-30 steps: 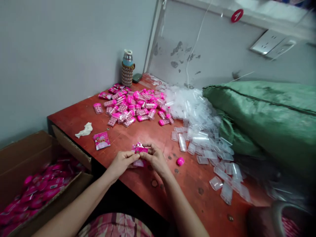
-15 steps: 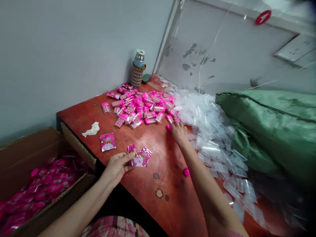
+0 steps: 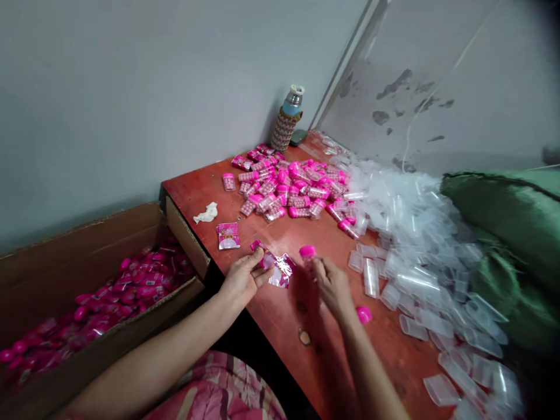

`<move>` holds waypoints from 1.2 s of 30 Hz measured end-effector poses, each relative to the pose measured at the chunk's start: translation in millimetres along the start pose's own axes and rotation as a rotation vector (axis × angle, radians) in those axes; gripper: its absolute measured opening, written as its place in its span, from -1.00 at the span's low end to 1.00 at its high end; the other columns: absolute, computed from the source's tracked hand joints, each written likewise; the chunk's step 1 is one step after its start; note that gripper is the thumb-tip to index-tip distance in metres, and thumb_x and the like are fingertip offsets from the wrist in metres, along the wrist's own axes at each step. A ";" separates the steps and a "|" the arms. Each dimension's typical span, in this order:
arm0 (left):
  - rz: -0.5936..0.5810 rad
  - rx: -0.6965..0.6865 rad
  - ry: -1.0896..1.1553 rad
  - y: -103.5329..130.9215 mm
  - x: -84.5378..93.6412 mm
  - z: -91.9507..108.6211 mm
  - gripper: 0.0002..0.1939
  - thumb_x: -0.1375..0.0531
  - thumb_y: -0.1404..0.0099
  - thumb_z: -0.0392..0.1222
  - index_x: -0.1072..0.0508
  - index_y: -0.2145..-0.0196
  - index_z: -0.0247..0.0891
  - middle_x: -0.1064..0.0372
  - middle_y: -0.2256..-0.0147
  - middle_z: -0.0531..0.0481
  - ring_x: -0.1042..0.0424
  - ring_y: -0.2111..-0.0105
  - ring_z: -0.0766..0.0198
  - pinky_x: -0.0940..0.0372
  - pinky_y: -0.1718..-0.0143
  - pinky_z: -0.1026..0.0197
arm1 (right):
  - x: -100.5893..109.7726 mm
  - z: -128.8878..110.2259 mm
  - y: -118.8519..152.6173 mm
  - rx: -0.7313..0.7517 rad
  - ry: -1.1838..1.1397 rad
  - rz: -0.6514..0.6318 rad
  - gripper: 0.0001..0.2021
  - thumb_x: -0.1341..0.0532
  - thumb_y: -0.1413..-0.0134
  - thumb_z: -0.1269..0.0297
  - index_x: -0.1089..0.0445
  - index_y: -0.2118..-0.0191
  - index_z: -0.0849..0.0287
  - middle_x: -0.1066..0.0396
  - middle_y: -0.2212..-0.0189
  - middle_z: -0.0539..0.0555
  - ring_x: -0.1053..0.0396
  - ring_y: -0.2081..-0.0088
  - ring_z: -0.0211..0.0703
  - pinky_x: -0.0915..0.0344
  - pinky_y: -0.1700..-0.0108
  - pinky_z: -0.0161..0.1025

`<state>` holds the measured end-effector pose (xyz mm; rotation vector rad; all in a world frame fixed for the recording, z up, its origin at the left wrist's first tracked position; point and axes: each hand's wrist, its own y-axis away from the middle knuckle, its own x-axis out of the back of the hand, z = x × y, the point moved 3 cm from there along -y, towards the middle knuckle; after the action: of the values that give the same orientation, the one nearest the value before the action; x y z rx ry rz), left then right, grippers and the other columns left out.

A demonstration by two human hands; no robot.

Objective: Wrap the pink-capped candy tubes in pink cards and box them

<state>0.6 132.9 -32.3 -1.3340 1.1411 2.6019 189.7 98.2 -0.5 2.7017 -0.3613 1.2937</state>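
Note:
My left hand (image 3: pixel 245 273) is closed with thumb and fingers on a pink printed sleeve label (image 3: pixel 265 256). Another shiny pink label (image 3: pixel 282 271) lies flat just beyond its fingertips. In my right hand (image 3: pixel 335 286) is a small clear candy bottle (image 3: pixel 308 254) with a pink cap, held upright over the table a little right of the labels. A loose pink cap (image 3: pixel 363 315) rests beside my right wrist. Farther back lies a pile of pink-capped bottles (image 3: pixel 280 189) filled with pink balls. A stack of pink labels (image 3: pixel 228 235) sits left of my left hand.
Many clear plastic tubes (image 3: pixel 406 280) spread over the right side of the red table (image 3: pixel 184 186). A green sack (image 3: pixel 503 233) stands behind them. At left, a cardboard box (image 3: pixel 131 224) holds pink packs. Crumpled tissue (image 3: pixel 205 213) and a flask (image 3: pixel 286 119) are farther back.
My right hand has come back from the edge of the pile with a pink-capped bottle and is closer to my left hand. The view has turned left.

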 end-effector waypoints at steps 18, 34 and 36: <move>-0.214 -0.169 -0.220 16.8 -21.2 -10.2 -0.78 -0.29 0.00 -0.19 -0.37 0.44 -0.37 -0.36 0.53 0.02 -0.36 0.54 0.37 -0.29 0.48 0.32 | -54.8 -51.4 70.4 -0.229 -0.909 0.078 -0.73 -0.05 -0.09 0.07 -0.28 0.25 0.17 -0.35 0.55 -0.04 -0.32 0.63 -0.31 -0.29 0.65 -0.39; -0.376 -0.068 -0.602 20.3 -31.5 -8.0 -0.72 -0.25 -0.02 -0.09 -0.37 0.58 -0.41 -0.27 0.68 0.04 -0.19 0.74 0.40 -0.10 0.74 0.31 | -55.6 -54.1 70.7 -0.179 -1.014 0.121 -0.71 -0.06 -0.07 0.05 -0.27 0.25 0.18 -0.35 0.56 -0.06 -0.31 0.66 -0.35 -0.32 0.63 -0.40; -0.354 -0.120 -0.649 18.4 -31.6 -5.3 -0.74 -0.27 0.00 -0.14 -0.37 0.62 -0.42 -0.25 0.70 0.05 -0.21 0.72 0.41 -0.13 0.69 0.32 | -56.6 -53.2 69.7 -0.183 -1.127 0.057 -0.70 -0.05 -0.07 0.04 -0.26 0.28 0.20 -0.34 0.57 -0.05 -0.31 0.66 -0.34 -0.30 0.65 -0.40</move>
<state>18.7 125.9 -0.9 -0.5374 0.5919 2.5449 96.9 51.4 -10.7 2.9503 -0.5923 -0.3810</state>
